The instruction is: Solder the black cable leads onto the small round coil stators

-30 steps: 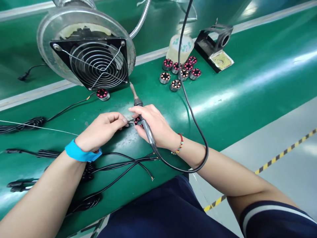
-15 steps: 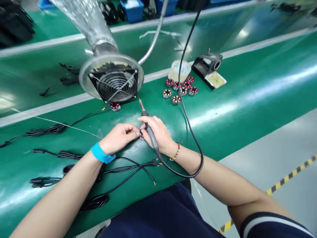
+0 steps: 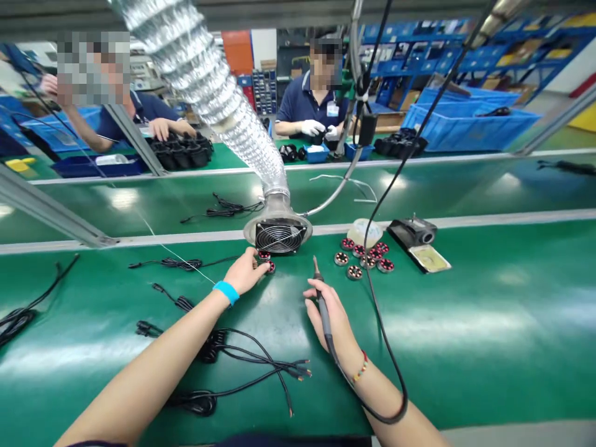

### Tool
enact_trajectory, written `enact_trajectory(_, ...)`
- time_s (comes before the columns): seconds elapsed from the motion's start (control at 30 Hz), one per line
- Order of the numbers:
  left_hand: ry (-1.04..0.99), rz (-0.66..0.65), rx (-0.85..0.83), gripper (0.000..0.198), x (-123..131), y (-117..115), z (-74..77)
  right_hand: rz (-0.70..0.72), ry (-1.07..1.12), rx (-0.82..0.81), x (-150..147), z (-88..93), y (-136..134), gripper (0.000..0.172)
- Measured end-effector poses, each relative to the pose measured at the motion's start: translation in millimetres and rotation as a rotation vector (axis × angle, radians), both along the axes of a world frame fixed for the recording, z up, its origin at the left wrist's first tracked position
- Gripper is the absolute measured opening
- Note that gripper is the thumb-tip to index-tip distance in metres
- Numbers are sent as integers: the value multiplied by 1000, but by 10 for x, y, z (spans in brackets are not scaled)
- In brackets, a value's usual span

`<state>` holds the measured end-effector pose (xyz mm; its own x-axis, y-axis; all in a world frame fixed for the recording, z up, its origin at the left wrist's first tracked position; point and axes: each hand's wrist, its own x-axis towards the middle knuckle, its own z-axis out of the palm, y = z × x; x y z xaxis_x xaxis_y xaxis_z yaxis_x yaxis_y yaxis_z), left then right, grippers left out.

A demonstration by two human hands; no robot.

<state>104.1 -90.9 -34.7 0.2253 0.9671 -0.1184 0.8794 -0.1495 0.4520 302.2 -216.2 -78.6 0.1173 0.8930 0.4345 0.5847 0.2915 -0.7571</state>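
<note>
My left hand (image 3: 245,273), with a blue wristband, reaches to the extractor fan. Its thumb and fingers are closed at a small round motor stator (image 3: 270,267) with red coil ends. Right behind that, partly covered by the fingers, sits a second stator (image 3: 264,255). My right hand (image 3: 331,313) is wrapped loosely round a soldering iron (image 3: 325,310), whose tip points up and away above the bench. The iron's black cord loops over my right forearm. Several more stators (image 3: 354,272) stand in a group to the right.
The extractor fan (image 3: 280,237) hangs from a foil duct (image 3: 233,105). An iron stand (image 3: 412,233) with a yellow sponge (image 3: 429,259) is at the back right. Black cables (image 3: 261,360) lie on the left of the green bench (image 3: 442,347). Two co-workers sit across the bench.
My left hand has moved forward from the middle to the fan, bringing a stator there. My right hand has parted from it, still holding the soldering iron. The view has tilted up.
</note>
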Motion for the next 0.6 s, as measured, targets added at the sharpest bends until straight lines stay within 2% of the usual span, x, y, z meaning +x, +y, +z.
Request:
enact_trajectory(0.23, 143, -95, 38, 50, 132, -172, 18, 42, -26, 15, 3, 34, -31, 35)
enact_trajectory(0.37, 218, -120, 31, 44, 201, -149, 79, 26, -41, 1, 1, 19, -6, 31)
enact_trajectory(0.47, 251, -149, 14, 41, 138, -126, 125, -18, -47, -2, 0, 12, 27, 28)
enact_trajectory(0.6, 274, -150, -8, 41, -82, -133, 134, -54, -41, -23, 53, -52, 81, 26)
